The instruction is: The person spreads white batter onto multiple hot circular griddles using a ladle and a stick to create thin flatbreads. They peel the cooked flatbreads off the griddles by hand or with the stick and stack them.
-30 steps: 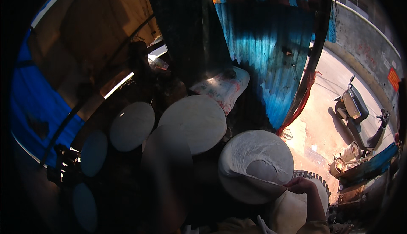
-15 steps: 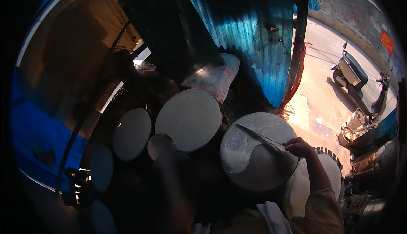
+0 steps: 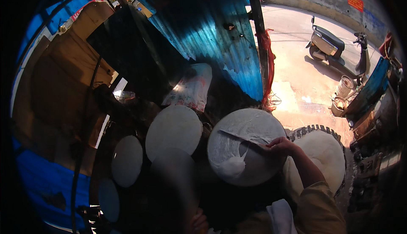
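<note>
My right hand (image 3: 280, 146) is closed round the end of a long, thin, flat spatula (image 3: 241, 137). The blade lies across a round griddle (image 3: 220, 179) at middle right. White, wet batter is smeared over the griddle's far part. A thick white lump of dough (image 3: 232, 166) sits on its near left, with a stretched strand rising from it. Low in the middle, my left hand (image 3: 199, 221) shows only partly, fingers curled. It seems to hold the lower end of a smeared, dark, round-headed thing with a handle (image 3: 173, 166); its kind cannot be made out.
Several pale round plates stand left of the griddle, the largest a white disc (image 3: 174, 128). At right, a round pan (image 3: 324, 153) with pale dough has a notched rim. Behind are a printed sack (image 3: 190, 85) and a blue corrugated sheet (image 3: 220, 43). A scooter (image 3: 335, 45) is parked outside.
The view has shifted. The spatula has moved nearer over the griddle, and the white mass at near left is now a raised lump with a strand. My left hand's fingers have come into view.
</note>
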Demonstrator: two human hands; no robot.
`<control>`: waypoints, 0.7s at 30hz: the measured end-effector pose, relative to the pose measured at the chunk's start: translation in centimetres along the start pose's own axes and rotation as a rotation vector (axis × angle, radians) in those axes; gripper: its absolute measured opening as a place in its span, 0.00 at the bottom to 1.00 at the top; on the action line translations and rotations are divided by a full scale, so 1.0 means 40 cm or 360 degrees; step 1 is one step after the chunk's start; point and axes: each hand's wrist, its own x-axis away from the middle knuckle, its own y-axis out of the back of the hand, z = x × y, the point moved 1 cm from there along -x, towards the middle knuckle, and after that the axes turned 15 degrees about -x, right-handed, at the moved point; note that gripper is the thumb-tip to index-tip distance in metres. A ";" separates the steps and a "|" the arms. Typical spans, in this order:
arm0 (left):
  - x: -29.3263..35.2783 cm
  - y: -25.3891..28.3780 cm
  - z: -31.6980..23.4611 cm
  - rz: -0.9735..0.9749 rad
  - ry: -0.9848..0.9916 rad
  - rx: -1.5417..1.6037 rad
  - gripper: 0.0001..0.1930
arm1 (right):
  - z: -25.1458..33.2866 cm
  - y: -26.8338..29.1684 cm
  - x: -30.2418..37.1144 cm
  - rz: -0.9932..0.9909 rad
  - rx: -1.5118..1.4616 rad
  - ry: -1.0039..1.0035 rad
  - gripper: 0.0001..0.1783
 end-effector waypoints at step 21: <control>0.457 0.369 0.047 -0.0252 -0.0282 0.0052 0.26 | -0.471 -0.603 0.376 -0.0352 -0.0647 0.0162 0.14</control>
